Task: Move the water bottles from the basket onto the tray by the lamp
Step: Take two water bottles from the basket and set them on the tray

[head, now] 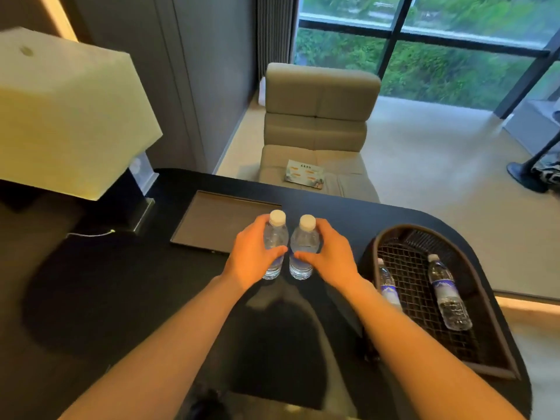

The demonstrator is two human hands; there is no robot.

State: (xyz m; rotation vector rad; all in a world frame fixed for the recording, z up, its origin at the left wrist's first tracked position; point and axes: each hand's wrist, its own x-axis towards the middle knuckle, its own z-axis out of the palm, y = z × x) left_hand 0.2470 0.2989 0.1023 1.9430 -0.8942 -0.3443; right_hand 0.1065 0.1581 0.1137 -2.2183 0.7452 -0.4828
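Note:
My left hand (253,253) grips a clear water bottle (275,234) with a white cap, held upright. Beside it, my right hand (328,253) grips a second upright bottle (304,237). Both bottles are over the dark desk, just right of the flat dark tray's (212,225) near corner. The tray lies next to the lamp (66,116) and holds nothing. At the right, the dark woven basket (491,301) holds two more bottles lying down: one (448,295) in its middle, another (388,286) along its left wall, partly hidden by my right forearm.
The lamp's large cream shade overhangs the desk's left side, its base (142,207) just left of the tray. A thin cable (91,234) lies in front of it. A grey padded chair (318,131) with a leaflet (304,174) on its seat stands behind the desk.

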